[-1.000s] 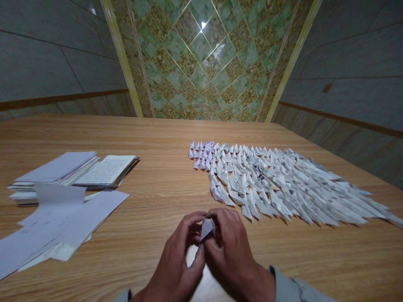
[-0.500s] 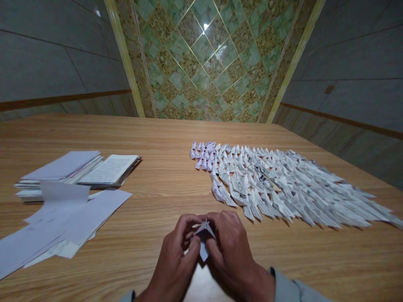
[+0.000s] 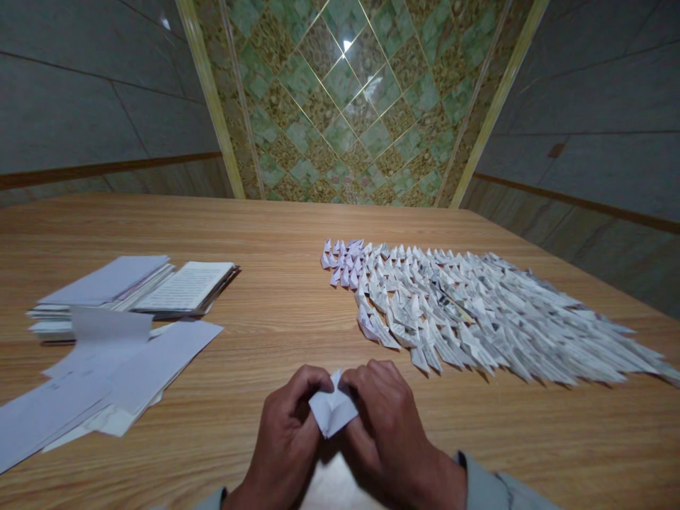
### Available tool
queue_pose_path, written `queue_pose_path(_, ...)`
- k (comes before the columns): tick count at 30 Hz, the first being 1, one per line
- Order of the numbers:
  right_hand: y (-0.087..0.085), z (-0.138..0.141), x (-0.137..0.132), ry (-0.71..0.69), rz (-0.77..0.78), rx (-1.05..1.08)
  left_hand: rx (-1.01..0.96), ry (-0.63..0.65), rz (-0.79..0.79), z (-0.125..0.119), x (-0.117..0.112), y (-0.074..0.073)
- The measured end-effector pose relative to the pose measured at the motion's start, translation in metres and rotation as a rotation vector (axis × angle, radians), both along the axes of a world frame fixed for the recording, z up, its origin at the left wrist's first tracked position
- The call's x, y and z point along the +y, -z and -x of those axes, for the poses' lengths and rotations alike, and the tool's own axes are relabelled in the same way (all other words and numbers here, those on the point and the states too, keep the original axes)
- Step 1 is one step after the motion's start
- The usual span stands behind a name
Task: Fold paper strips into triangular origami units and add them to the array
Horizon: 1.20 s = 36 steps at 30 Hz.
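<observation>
Head view: left hand [image 3: 284, 428] and right hand [image 3: 385, 418], fingers clamped on a folded sheet [image 3: 333, 405], sit below many rows of folded paper pieces [image 3: 472, 315], with loose sheets [image 3: 111, 375] still unfolded left of those rows

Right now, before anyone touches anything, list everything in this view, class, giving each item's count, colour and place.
wooden table: one, light brown, filling the lower view
folded paper shapes: too many to count, white with grey print, lilac at the far left end, in rows on the table's right
open booklet: one, white with printed lines, on the table's left
paper stack: one, pale lilac top, beside the booklet
loose sheets: several, pale lilac and white, front left
grey walls: two, either side
patterned panel: one, green and gold, straight ahead
folded sheet: one, white, between the hands
left hand: one, on the folded sheet
right hand: one, on the folded sheet
sleeve: grey, at the right wrist
</observation>
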State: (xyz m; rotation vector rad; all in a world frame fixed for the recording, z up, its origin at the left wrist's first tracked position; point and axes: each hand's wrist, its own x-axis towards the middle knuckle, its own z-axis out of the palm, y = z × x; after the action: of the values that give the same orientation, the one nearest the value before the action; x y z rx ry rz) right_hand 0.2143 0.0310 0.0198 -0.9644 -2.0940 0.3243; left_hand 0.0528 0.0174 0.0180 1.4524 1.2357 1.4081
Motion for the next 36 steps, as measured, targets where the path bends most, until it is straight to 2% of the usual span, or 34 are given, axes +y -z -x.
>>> queue_pose_path(2, -0.001, -0.002, 0.000, -0.012, 0.119, 0.094, 0.047, -0.021, -0.060, 0.003, 0.001, -0.002)
queue_pose_path(7, -0.012, -0.007, 0.003, -0.142, 0.609, 0.453, 0.182, 0.013, -0.237, 0.011, 0.005, -0.002)
queue_pose_path(11, -0.018, -0.007, 0.005, -0.179, 0.764, 0.571, 0.250, 0.097, -0.297, 0.012, 0.003, -0.002)
queue_pose_path(16, -0.016, -0.005, 0.005, -0.158, 0.731, 0.607, 0.358, 0.213, -0.351, 0.011, 0.000, -0.009)
queue_pose_path(21, -0.015, -0.006, 0.005, -0.131, 0.696, 0.640, 0.410, 0.216, -0.415, 0.011, 0.000, -0.006)
queue_pose_path(25, -0.013, -0.008, 0.006, -0.146, 0.711, 0.668, 0.330, 0.155, -0.468, 0.011, 0.003, -0.003)
queue_pose_path(28, -0.011, -0.010, 0.006, -0.130, 0.692, 0.678, 0.271, 0.005, -0.330, 0.010, 0.005, -0.003)
queue_pose_path(30, -0.010, -0.011, 0.006, -0.104, 0.649, 0.657, 0.231, -0.028, -0.206, 0.010, 0.006, -0.003)
queue_pose_path(33, -0.008, -0.012, 0.007, -0.066, 0.596, 0.605, 0.167, 0.028, -0.076, 0.012, 0.007, -0.002)
queue_pose_path(36, -0.008, -0.012, 0.009, -0.043, 0.555, 0.554, 0.155, 0.091, -0.028, 0.014, 0.007, -0.003)
